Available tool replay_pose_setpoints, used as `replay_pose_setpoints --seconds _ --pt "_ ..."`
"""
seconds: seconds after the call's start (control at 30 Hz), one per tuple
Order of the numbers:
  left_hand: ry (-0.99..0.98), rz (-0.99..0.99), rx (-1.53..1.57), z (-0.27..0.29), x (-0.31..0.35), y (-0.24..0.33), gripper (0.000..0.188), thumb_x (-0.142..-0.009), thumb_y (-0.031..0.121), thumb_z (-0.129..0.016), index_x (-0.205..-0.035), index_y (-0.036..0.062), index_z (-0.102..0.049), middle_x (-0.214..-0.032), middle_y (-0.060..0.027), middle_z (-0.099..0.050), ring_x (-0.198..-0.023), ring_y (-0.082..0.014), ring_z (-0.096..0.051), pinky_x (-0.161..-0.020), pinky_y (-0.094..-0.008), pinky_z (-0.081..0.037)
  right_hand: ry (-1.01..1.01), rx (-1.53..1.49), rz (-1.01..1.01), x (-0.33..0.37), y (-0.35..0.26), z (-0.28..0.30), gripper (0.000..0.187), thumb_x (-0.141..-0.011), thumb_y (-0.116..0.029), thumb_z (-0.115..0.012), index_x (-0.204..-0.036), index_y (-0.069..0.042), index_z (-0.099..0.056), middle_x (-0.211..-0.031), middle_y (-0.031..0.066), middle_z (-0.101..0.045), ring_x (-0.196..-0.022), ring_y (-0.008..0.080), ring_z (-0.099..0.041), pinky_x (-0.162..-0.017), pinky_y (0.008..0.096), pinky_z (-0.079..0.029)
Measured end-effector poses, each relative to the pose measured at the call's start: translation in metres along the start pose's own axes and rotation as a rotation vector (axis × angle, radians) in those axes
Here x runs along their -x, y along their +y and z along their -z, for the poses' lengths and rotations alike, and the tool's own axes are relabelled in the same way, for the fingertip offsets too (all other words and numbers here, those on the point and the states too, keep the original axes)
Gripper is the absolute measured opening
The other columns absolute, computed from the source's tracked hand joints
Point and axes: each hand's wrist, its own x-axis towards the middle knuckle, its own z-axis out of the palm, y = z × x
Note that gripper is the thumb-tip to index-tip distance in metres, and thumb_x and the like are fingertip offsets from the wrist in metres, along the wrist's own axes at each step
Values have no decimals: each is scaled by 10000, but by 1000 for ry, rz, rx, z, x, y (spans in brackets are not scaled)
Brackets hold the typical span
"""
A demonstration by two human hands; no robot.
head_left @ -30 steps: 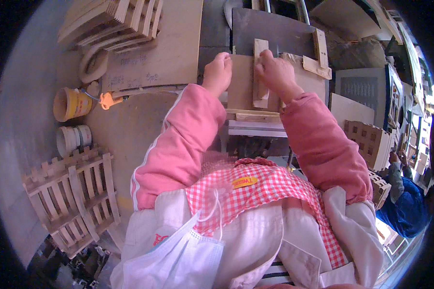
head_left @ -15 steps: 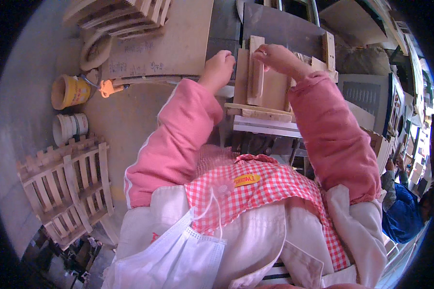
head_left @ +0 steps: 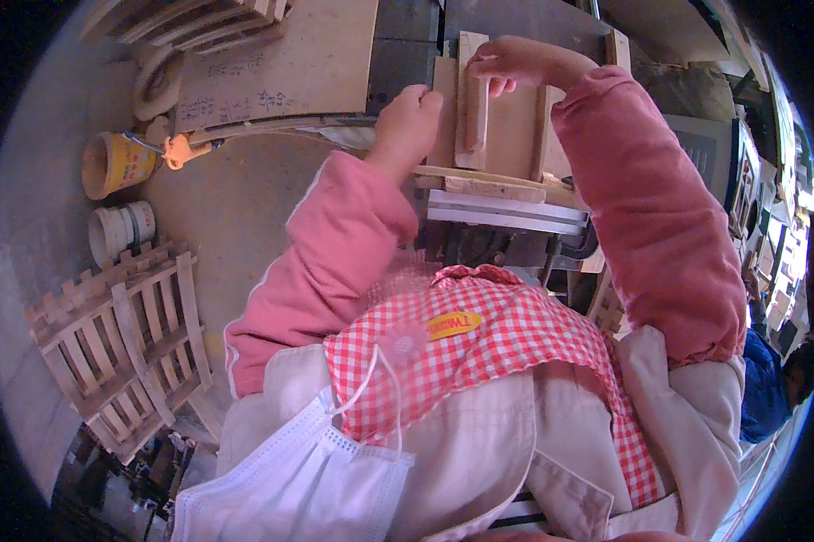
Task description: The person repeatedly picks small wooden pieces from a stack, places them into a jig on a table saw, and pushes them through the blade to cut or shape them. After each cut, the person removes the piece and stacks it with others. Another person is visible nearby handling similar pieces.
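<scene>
Right hand [head_left: 506, 61] at 12 o'clock is pinching, fingers curled, a pale upright wooden slat [head_left: 472, 99]; left hand [head_left: 409, 122], fisted, is pressing the board's [head_left: 515, 135] left edge

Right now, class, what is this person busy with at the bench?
A person in pink sleeves works on a wooden assembly lying on a workbench. The right hand grips an upright wooden slat near its top, and the left hand, closed in a fist, rests against the assembly's left edge. Slatted wooden crates stand on the floor to the left, beside a yellow bucket.
</scene>
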Motion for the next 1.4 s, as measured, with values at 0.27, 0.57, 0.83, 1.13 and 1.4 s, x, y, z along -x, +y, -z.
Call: replay_pose_setpoints --seconds 0.27,0.57,0.83,1.13,1.4 --pt "-46 20 245 10 17 -16 483 -907 352 -468 -1191 -28 -558 -1056 -224 -641 -903 -332 -653 -824 -400 -485 19 24 -20 0 -3 -1 402 -936 -340 -514 -1171 -24 -598 -913 119 -689 -799 212 -695 -657 331 -545" --pt "-106 34 305 12 27 -11 443 -947 312 -443 -1216 -25 -546 -1077 -165 -650 -969 -216 -631 -857 -353 -484 138 -23 14 2 -3 -15 370 -957 -311 -480 -1139 -13 -601 -871 131 -685 -741 211 -690 -646 331 -549" --pt "-126 31 435 13 40 -27 488 -959 299 -431 -1262 -82 -464 -1108 -177 -610 -957 -238 -631 -866 -338 -498 358 118 -34 16 -17 -36 334 -945 -273 -424 -982 0 -612 -887 192 -677 -826 333 -678 -794 415 -521" --pt "-210 87 422 19 47 -22 504 -1013 286 -412 -1374 -63 -368 -1278 -199 -553 -1115 -268 -594 -968 -333 -449 481 77 -77 11 -14 -51 418 -947 -327 -369 -1016 -1 -620 -950 216 -666 -922 397 -638 -846 457 -489" --pt "-163 -3 170 25 52 -33 512 -946 308 -477 -1260 -96 -488 -1162 -185 -602 -1075 -252 -579 -941 -341 -426 540 76 -41 12 -8 -58 438 -948 -361 -372 -1087 6 -566 -989 229 -664 -928 420 -630 -858 471 -485"
